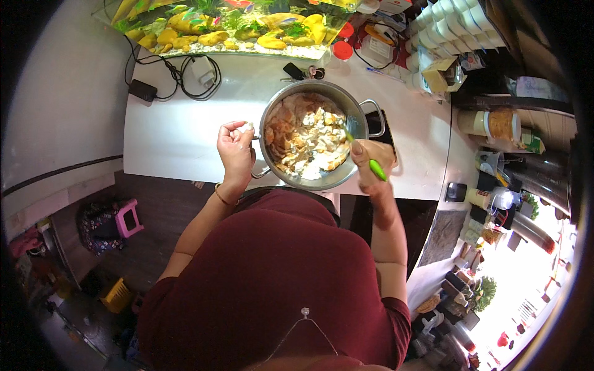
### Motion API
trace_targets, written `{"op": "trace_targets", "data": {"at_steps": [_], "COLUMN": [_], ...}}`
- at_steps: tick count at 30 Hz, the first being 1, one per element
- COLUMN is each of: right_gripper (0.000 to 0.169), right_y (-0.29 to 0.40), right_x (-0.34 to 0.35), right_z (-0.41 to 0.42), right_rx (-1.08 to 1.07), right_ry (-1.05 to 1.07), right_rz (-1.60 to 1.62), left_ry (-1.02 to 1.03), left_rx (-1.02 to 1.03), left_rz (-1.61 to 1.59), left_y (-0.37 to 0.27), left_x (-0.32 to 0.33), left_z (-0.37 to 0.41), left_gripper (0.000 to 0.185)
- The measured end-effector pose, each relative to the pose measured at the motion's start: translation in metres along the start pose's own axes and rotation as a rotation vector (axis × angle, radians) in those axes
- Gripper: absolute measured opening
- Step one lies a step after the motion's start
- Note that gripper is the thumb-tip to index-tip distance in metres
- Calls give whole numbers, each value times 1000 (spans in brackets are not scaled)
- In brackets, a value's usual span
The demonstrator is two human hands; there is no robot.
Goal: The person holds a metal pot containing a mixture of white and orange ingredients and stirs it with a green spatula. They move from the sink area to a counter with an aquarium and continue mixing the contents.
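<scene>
In front of me a steel pot point(304, 184) stands near the table's front edge. Orange-brown food pieces point(287, 123) lie inside it, partly coated in something white and creamy. My left hand point(235, 150) is at the pot's left loop handle point(261, 173), with its fingers curled around it. The hand covers much of that handle, and a whitish smear shows on its fingertips. My right hand point(373, 162), over the pot's right rim, grips a utensil with a bright green handle point(378, 170). The utensil's thin far end points into the pot; its tip is hard to make out.
Behind the pot lie keys with a black fob point(293, 71). A dark flat device point(387, 132) lies partly under the right handle. At the back is a lit aquarium point(222, 35). A coiled black cable point(197, 95) and an adapter point(142, 90) lie left; stacked egg trays point(452, 28) stand right.
</scene>
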State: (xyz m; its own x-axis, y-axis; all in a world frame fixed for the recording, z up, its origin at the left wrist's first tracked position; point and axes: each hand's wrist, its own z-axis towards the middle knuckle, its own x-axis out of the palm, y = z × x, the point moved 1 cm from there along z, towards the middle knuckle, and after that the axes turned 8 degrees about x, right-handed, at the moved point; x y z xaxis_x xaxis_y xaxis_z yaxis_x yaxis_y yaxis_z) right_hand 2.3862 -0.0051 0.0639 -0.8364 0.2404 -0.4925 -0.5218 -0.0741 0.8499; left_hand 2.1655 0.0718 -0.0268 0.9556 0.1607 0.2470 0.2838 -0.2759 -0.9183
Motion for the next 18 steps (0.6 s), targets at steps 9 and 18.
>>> {"op": "trace_targets", "data": {"at_steps": [9, 18], "right_gripper": [45, 47], "right_y": [-39, -41], "right_x": [-5, 23], "right_z": [-26, -33], "right_rx": [574, 554], "right_ry": [-650, -749], "right_rz": [999, 1247], "left_ry": [-22, 7], "left_rx": [28, 5], "left_rz": [-29, 31], "left_y": [6, 1], "left_x": [-4, -2], "left_z": [2, 1], "left_gripper": [17, 19]}}
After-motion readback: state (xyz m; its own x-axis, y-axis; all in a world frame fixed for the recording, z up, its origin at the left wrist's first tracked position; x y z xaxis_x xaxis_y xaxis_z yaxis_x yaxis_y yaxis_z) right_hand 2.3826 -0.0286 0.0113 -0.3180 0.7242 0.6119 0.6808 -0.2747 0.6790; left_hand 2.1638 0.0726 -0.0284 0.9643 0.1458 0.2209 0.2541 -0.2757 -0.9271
